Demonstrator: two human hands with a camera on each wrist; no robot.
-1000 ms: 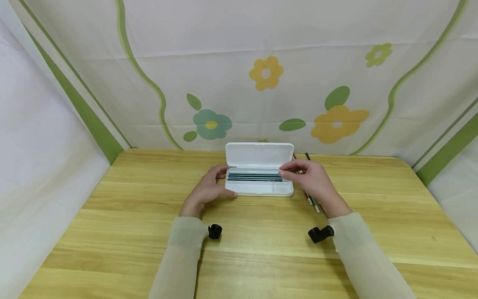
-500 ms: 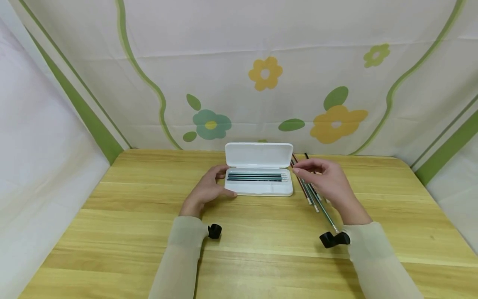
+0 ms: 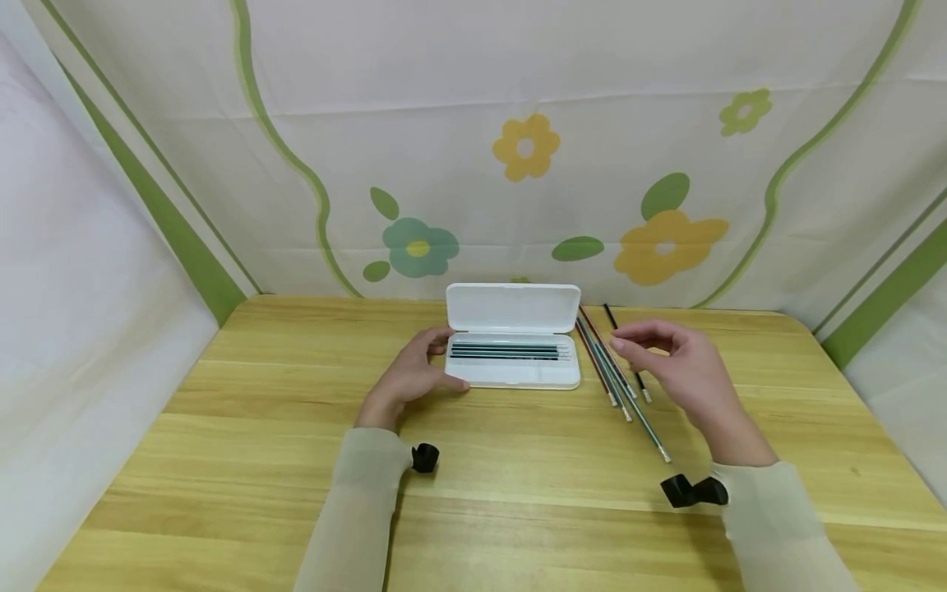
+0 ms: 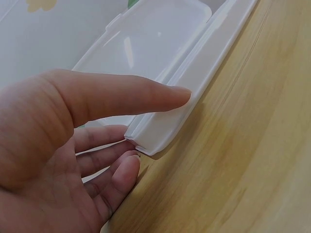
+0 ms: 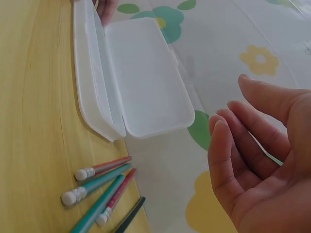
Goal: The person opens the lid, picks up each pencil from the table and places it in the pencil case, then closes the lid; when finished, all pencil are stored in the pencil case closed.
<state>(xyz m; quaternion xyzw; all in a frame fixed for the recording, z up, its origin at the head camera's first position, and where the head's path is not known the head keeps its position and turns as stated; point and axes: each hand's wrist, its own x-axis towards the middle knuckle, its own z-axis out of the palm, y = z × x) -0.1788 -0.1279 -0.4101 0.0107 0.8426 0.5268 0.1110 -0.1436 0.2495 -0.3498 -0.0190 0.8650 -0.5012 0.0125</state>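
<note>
A white pencil case [image 3: 491, 373] stands with its lid [image 3: 514, 307] raised at the back of the table. Several dark green pencils [image 3: 505, 351] lie side by side in its rear compartment. My left hand [image 3: 410, 374] holds the case's left end; in the left wrist view the thumb [image 4: 160, 96] presses the front wall while the other fingers are at the end. Right of the case, my right hand [image 3: 684, 366] hovers with loosely bent fingers, nothing between them. Loose green and red pencils [image 3: 649, 432] lie below and left of it, plus a black pencil [image 3: 612, 317].
The wooden table [image 3: 518, 493] ends at a white cloth backdrop [image 3: 414, 148] with printed flowers, just behind the case. Cloth also hangs along both sides. Each sleeve cuff carries a black mount [image 3: 425, 458].
My right hand has drawn back from the case's right end and moved right, past the loose pencils, uncovering the eraser ends inside the case. My left hand has stayed in place.
</note>
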